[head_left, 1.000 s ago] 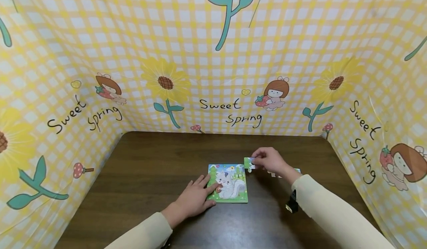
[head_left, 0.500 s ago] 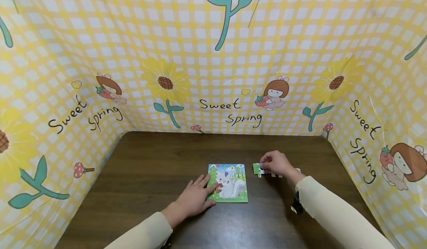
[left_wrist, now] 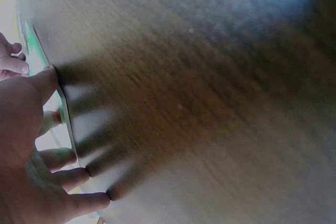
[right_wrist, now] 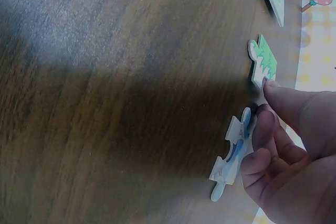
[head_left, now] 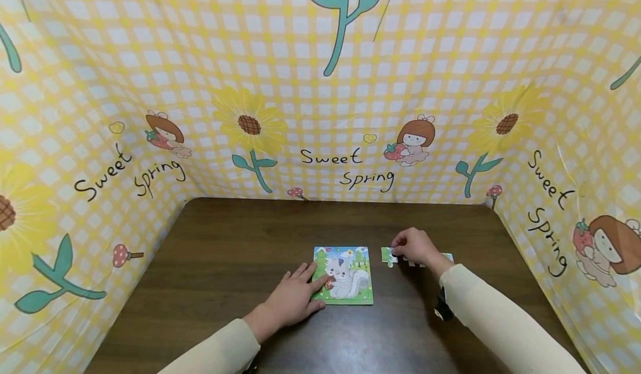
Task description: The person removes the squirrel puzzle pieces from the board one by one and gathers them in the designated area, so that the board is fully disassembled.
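A square squirrel jigsaw puzzle (head_left: pixel 345 276) lies on the brown table. My left hand (head_left: pixel 291 298) rests with spread fingers on its left edge; the left wrist view shows the thumb and fingertips along that edge. To the puzzle's right, apart from it, my right hand (head_left: pixel 417 247) pinches the corner of a green and white puzzle piece (head_left: pixel 388 256) between thumb and fingers. That piece (right_wrist: pixel 264 61) lies low at the table in the right wrist view. Beside the curled fingers are more puzzle pieces (right_wrist: pixel 229 156), pale and blue, partly hidden by the hand in the head view.
The brown wooden table (head_left: pixel 215 262) is walled at the back and sides by a yellow checked cloth (head_left: pixel 325 101) printed with flowers and "Sweet Spring". A puzzle piece's corner (head_left: pixel 447 256) shows behind the right wrist.
My right hand has moved the puzzle piece from the puzzle's upper right corner away to the right and slightly nearer. The left hand has stayed on the puzzle.
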`<state>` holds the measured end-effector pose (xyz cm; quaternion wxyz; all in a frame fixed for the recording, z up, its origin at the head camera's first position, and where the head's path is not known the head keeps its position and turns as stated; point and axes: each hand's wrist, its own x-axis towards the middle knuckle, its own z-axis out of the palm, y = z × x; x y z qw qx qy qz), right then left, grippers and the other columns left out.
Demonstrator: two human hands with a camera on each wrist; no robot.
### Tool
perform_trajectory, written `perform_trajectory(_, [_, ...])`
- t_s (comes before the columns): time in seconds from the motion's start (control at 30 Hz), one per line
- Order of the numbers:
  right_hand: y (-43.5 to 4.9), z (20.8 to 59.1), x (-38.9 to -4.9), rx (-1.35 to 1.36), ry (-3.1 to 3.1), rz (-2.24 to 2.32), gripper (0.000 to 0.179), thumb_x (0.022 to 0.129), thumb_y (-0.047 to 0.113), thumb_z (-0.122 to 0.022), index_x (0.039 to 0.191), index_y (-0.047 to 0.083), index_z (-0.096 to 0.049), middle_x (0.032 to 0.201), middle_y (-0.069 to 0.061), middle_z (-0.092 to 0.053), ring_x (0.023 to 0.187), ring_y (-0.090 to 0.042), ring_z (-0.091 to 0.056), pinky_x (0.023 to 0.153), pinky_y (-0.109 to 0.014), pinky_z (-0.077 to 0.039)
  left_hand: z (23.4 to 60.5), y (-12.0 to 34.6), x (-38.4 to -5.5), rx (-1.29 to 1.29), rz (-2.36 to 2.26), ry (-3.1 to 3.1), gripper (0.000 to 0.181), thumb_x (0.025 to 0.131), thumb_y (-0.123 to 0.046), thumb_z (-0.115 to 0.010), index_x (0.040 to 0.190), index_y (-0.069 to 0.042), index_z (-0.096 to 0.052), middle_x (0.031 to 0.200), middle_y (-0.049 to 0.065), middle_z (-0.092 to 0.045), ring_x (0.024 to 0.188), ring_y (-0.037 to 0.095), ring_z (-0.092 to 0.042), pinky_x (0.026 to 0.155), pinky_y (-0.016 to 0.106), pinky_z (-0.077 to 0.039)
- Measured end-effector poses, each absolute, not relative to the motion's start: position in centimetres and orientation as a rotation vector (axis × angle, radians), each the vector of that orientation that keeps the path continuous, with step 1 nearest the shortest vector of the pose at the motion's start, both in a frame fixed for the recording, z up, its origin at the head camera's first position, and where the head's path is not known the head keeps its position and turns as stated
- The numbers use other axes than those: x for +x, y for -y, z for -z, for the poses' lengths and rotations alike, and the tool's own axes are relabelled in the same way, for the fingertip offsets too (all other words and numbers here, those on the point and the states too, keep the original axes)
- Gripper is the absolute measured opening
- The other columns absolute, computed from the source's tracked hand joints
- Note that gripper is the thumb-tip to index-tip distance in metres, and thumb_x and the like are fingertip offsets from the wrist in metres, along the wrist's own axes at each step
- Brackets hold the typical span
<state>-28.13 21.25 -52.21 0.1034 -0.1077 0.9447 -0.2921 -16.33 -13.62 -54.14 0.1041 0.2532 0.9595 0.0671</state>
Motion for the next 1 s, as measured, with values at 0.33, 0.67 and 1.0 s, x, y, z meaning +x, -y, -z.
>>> perform_trajectory(0.33, [-21.4,52.8,-28.2,-0.306,-2.759,0.906,0.007,0.091,0.014,-0.077,0.094,0.007,-0.079,0.079,-0.002,-0.071,0.047,-0.014,-0.055,0.048,-0.033,-0.050,54.4,13.6,-16.4,0.746,-0.212,-2.832,0.064,0.101,-0.058,-0.055,0.158,-0.031,-0.044,0.168,0.015,-0.030,0.151,0.041,-0.034,0.110,0.068,-0.038])
perform_trajectory(0.67, [-20.7,51.5,-27.6,-0.374,-2.754,0.885,0.013,0.093,0.016,-0.076,0.102,0.008,-0.078,0.091,-0.002,-0.073,0.066,-0.015,-0.062,0.061,-0.033,-0.053,54.1,13.7,-16.4,0.774,-0.199,-2.847,0.063,0.101,-0.058,-0.056,0.156,-0.028,-0.047,0.166,0.016,-0.033,0.149,0.041,-0.038,0.113,0.064,-0.036])
perform_trajectory(1.0, [-18.2,50.3,-25.6,-0.709,-2.635,0.926,0.021,0.093,0.015,-0.077,0.113,0.007,-0.076,0.102,-0.003,-0.074,0.084,-0.017,-0.065,0.074,-0.035,-0.055,53.1,11.8,-16.3,0.864,-0.217,-2.844,0.059,0.100,-0.051,-0.061,0.152,-0.023,-0.053,0.163,0.014,-0.038,0.150,0.035,-0.037,0.116,0.062,-0.034])
